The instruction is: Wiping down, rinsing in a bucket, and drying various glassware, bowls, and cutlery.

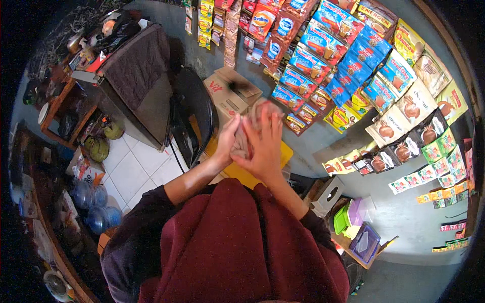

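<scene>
Before hanging glossy sachets, hands clasp crumpled brown cloth.

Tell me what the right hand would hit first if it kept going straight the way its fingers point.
Probably the pale bundle that the right hand already presses; beyond it, the cardboard box. Depth is unclear.

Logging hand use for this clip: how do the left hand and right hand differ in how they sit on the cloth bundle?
The left hand grips the cloth bundle from its left side, mostly hidden behind it; the right hand lies over the front, its back to the camera and fingers spread upward. The left forearm comes in at a slant from lower left; the right rises steeply from below. Both touch the bundle above the yellow board.
</scene>
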A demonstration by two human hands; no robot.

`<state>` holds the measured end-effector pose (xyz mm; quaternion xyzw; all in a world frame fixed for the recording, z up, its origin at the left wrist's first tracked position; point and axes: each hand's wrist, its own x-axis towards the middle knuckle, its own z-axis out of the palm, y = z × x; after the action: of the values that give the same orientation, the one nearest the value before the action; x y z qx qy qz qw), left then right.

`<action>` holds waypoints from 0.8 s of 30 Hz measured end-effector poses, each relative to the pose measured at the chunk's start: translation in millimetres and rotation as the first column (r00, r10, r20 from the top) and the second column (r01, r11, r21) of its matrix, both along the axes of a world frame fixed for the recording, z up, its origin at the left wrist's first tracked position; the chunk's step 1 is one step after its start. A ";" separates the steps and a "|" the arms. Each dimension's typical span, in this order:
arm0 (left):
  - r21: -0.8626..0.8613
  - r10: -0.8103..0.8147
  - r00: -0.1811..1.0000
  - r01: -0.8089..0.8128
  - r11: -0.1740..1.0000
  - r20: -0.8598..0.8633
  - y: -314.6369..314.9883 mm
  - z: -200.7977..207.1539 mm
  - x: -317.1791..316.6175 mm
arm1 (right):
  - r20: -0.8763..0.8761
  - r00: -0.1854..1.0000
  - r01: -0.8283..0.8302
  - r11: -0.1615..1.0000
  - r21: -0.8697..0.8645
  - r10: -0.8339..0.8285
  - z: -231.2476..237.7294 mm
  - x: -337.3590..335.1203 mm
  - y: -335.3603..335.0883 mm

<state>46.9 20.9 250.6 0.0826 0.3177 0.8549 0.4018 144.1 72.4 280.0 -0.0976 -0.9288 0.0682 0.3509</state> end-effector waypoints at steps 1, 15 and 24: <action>0.021 0.009 0.987 -0.006 1.000 -0.162 -2.2 -8.3 -1.9 | -0.105 0.993 -0.064 0.996 -0.059 0.057 2.1 -4.5 5.5; 0.387 -0.629 0.775 0.563 0.730 0.061 -13.6 -1.6 -12.7 | -0.771 0.628 -0.774 0.186 -0.605 0.107 -3.3 -3.5 15.4; -0.361 -0.349 0.934 0.303 0.882 -0.070 -44.2 58.1 46.7 | -0.541 0.841 -0.526 0.250 -0.813 0.013 24.4 2.1 21.8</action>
<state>93.5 -23.3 308.7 0.1200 0.4699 0.6986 0.5261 146.2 94.2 304.3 -0.1000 -0.6060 0.6799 0.4008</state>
